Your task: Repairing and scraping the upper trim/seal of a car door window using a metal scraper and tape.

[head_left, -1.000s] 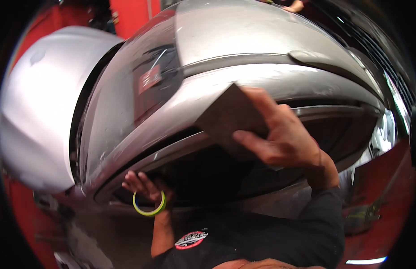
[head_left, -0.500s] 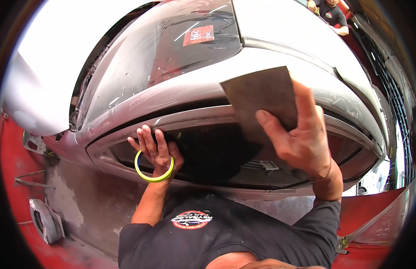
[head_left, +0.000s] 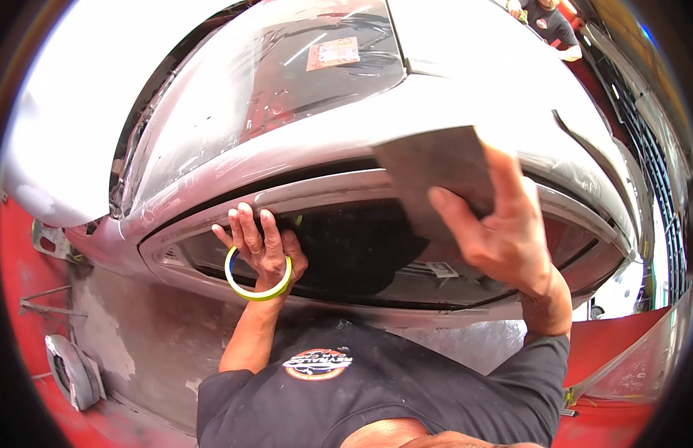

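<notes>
My right hand [head_left: 511, 239] pinches a dark grey sheet of sandpaper [head_left: 440, 168] between thumb and fingers. The sheet stands over the upper edge of the door and the roof side of a grey car; whether it touches the paint I cannot tell. My left hand [head_left: 264, 250] has its fingers stretched out against the top of the door frame [head_left: 316, 188], by the dark side window [head_left: 354, 239]. Around the wrist of that hand hangs a yellow-green roll of masking tape [head_left: 258, 296].
The windshield [head_left: 286, 97] carries a square sticker [head_left: 333, 54]. Another person [head_left: 552, 26] stands across the car at the upper right. Lower left, a grey ring-shaped part [head_left: 73, 373] and a metal bracket [head_left: 51, 302] are near a red wall [head_left: 25, 254].
The sandpaper and the fingers of my right hand have shifted slightly downward. My left hand stays at the door frame. The picture is brighter, with more glare on the roof.
</notes>
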The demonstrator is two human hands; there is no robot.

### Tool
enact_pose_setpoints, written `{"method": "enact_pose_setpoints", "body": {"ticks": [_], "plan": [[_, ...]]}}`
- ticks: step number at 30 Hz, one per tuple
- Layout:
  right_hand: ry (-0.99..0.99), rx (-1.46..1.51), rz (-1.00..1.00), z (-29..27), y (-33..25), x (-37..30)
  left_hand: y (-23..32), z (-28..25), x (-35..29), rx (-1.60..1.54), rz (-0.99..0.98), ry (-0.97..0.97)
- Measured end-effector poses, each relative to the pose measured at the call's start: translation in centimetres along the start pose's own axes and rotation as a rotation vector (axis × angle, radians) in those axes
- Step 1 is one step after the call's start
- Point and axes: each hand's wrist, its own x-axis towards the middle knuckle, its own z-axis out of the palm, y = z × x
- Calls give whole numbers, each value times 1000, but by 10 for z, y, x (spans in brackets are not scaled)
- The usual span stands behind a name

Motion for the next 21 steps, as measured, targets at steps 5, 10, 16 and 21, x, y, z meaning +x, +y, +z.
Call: {"method": "enact_pose_setpoints", "body": {"ticks": [5,10,16,21], "plan": [[14,-66,-9,0,-6,-4,-2,1,-5,-12,-2,-4],[-69,-76,41,6,-11,0,-1,2,-5,-25,-1,15],[-1,33,115,4,-9,-7,-2,1,-4,-16,0,10],[-104,-79,52,20,-26,12,-3,3,-3,-34,2,28]]}}
